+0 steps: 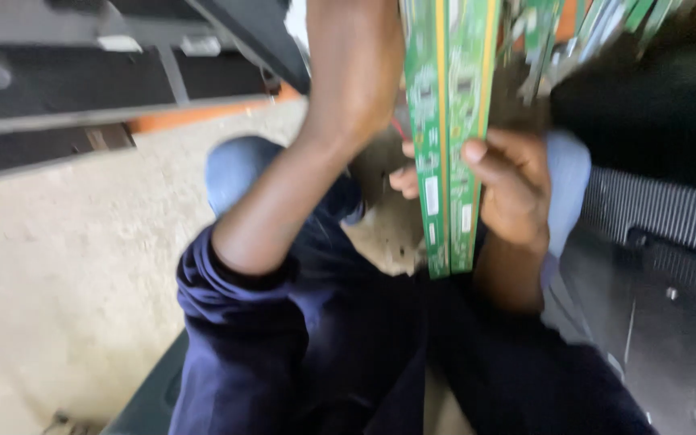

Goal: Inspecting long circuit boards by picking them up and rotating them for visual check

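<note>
The long green circuit boards (449, 137) in my right hand (509, 189) look like hard, smooth laminate with a slight sheen, edged in yellow strips and dotted with small white labels. My dark navy sleeves (235, 322) are soft matt cloth. The floor (82, 242) is rough, pale concrete, and the black panel (662, 306) beside me looks like matt plastic, partly ribbed.

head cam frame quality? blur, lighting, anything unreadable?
Head view: motion blur across the whole frame, worst at top right, where more green boards smear together. The green circuit boards in the right hand are soft, fine detail lost. Left hand is cut off at the top edge. Lighting is flat daylight, no hard shadows, no glare; the concrete floor looks pale.
</note>
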